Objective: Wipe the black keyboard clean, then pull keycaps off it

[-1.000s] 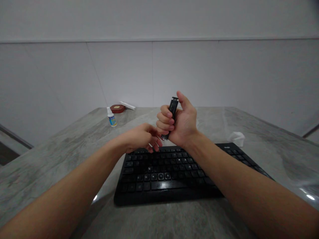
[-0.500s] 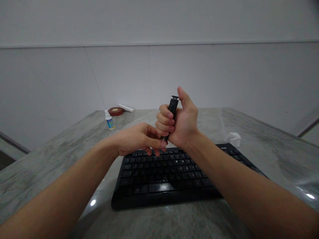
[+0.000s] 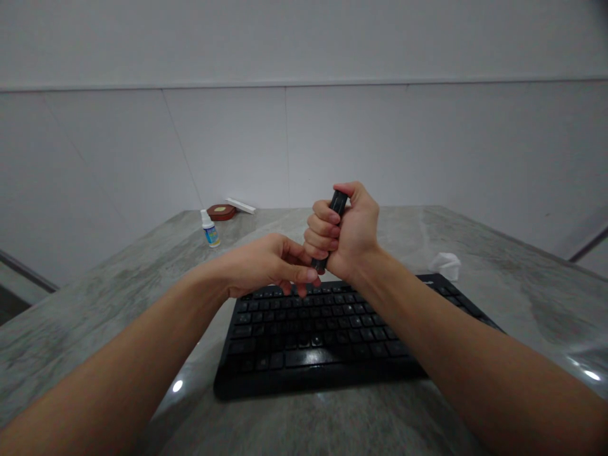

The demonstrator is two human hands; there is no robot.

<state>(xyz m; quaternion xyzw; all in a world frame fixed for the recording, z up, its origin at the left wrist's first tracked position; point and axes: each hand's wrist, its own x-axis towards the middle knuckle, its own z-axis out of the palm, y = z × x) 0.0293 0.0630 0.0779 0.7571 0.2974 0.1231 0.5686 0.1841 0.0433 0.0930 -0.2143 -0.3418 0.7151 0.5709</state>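
My right hand [image 3: 352, 234] is wrapped round a slim black stick-shaped tool [image 3: 339, 202], held tilted above the keyboard. The thumb presses down on its top end. My left hand [image 3: 273, 263] meets the tool's lower end, with thumb and fingers pinched about the tip. Fingers hide most of the tool, so its exact kind cannot be made out. Beneath both hands lies a black keyboard [image 3: 304, 335], its right part partly covered by my right forearm.
On the grey marbled table [image 3: 118, 285] stands a small white spray bottle [image 3: 210, 231] with a blue and yellow label. Behind it lie a reddish-brown case [image 3: 221, 213] and a white flat piece [image 3: 241, 206]. A crumpled white tissue [image 3: 447, 265] sits behind the keyboard's right end.
My right thumb, raised earlier, has come down onto the tool's top end. The T-shaped piece that stuck out there no longer shows. The right hand has shifted slightly right.
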